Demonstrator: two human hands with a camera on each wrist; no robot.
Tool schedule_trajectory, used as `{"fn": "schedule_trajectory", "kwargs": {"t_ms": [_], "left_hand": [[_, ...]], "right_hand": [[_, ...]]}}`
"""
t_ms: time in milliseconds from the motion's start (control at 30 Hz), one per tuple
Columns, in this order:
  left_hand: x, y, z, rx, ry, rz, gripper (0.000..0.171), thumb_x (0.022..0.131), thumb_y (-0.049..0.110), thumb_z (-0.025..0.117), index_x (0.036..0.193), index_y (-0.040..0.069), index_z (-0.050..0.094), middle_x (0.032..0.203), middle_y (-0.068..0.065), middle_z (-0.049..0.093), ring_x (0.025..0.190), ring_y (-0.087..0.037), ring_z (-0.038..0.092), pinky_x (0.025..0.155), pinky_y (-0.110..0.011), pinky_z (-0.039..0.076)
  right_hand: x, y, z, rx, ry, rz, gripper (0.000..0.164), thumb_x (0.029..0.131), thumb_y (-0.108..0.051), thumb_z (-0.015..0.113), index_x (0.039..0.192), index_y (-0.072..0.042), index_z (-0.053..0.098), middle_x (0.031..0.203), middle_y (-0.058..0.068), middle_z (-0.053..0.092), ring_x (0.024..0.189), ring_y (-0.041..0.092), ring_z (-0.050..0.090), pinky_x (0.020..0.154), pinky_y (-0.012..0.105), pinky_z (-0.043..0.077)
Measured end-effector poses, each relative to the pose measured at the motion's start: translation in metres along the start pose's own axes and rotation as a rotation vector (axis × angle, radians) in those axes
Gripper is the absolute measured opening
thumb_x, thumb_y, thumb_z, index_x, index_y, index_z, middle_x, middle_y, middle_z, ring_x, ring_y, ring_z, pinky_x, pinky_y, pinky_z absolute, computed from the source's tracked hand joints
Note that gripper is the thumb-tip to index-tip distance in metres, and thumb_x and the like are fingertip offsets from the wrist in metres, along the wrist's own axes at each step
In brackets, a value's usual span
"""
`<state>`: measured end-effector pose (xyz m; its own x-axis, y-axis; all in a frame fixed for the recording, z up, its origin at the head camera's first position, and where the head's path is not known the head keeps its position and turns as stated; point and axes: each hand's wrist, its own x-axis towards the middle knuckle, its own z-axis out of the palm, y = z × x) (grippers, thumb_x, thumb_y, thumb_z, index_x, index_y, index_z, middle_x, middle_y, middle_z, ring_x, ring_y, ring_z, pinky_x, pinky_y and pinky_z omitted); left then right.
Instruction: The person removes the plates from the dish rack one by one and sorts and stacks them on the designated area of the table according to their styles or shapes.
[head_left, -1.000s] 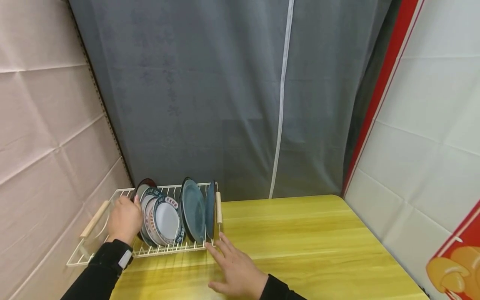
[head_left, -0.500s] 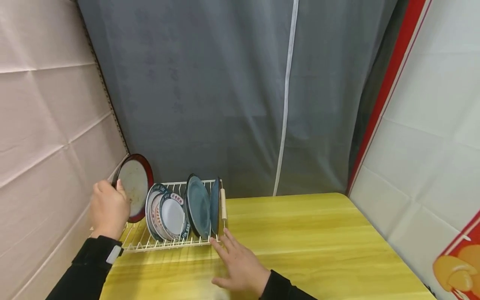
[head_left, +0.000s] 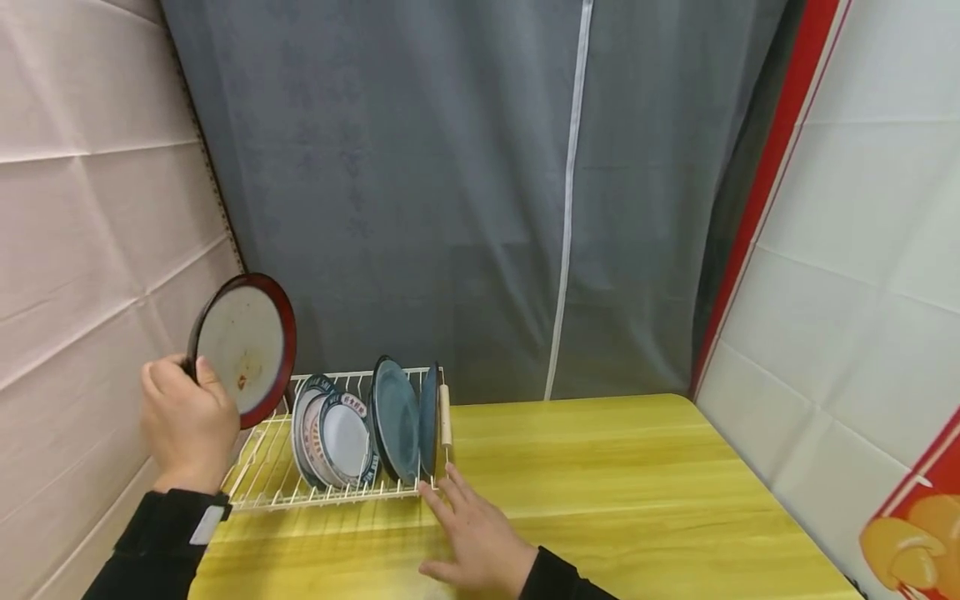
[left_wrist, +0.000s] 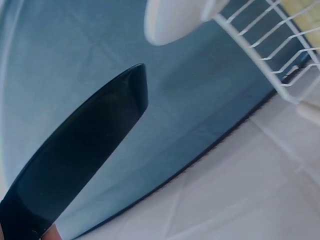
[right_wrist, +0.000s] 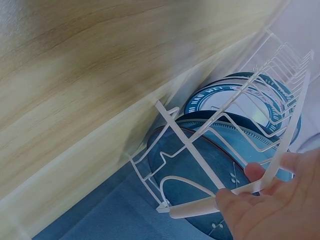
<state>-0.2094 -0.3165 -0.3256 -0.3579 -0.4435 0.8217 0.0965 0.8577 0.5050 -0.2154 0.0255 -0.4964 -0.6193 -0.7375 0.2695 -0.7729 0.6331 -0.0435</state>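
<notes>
Head view, left of the frame: a red-brown-rimmed plate (head_left: pixel 243 346) is held up on edge, slightly tilted, above the left end of the wire rack (right_wrist: pixel 191 146). The left hand (head_left: pixel 191 421) grips it at its near-left edge, thumb over the pale face and fingers curled round the rim; in the left wrist view the plate's edge is a dark, glossy curved band, apart from the rack

Judging by its sheen, the plate is rigid, probably glazed ceramic, with modest weight that would pull away from a one-sided grip. The smooth glaze could slip if damp, and a knock against metal might chip it. The raised rim seems the best place to hold, with the thumb pressed well onto the face and the fingers behind. Its centre is round, off-white and marked by a brownish stain

At lower centre, the right hand (head_left: pixel 480 533) is spread and relaxed rather than clenched, fingertips touching the rack's near-right corner. The rack is thin, pale bent wire, stiff but likely light, with a smooth wood-coloured handle (head_left: pixel 446 414). In it stand white plates (head_left: pixel 346 442) with lettered, blue-patterned rims and, to their right, slick-looking blue plates (head_left: pixel 396 421). Beneath lies the table (head_left: pixel 600 483), yellow with streaky wood grain; behind hangs a softly creased grey curtain (head_left: pixel 420 208)
</notes>
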Motion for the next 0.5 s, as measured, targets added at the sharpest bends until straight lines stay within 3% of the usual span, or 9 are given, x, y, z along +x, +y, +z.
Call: {"fn": "schedule_trajectory", "kwargs": {"t_ms": [233, 500], "left_hand": [[-0.004, 0.026, -0.006, -0.083, 0.0, -0.014, 0.042, 0.109, 0.025, 0.04, 0.118, -0.016, 0.048, 0.11, -0.037, 0.047, 0.098, -0.056, 0.048, 0.079, -0.066, 0.036], [-0.022, 0.032, 0.006, -0.177, -0.015, 0.0, 0.04, 0.109, 0.02, 0.042, 0.114, -0.02, 0.049, 0.105, -0.038, 0.048, 0.098, -0.057, 0.048, 0.079, -0.065, 0.034]], "right_hand": [[0.006, 0.003, 0.0, -0.053, 0.043, -0.017, 0.098, 0.092, -0.068, 0.06, 0.164, -0.011, 0.025, 0.158, 0.018, 0.039, 0.151, 0.039, 0.025, 0.111, 0.048, 0.039], [0.012, 0.004, 0.005, -0.084, 0.058, -0.045, 0.094, 0.096, -0.072, 0.05, 0.163, -0.011, 0.026, 0.156, 0.016, 0.041, 0.151, 0.038, 0.025, 0.117, 0.049, 0.03]]}}
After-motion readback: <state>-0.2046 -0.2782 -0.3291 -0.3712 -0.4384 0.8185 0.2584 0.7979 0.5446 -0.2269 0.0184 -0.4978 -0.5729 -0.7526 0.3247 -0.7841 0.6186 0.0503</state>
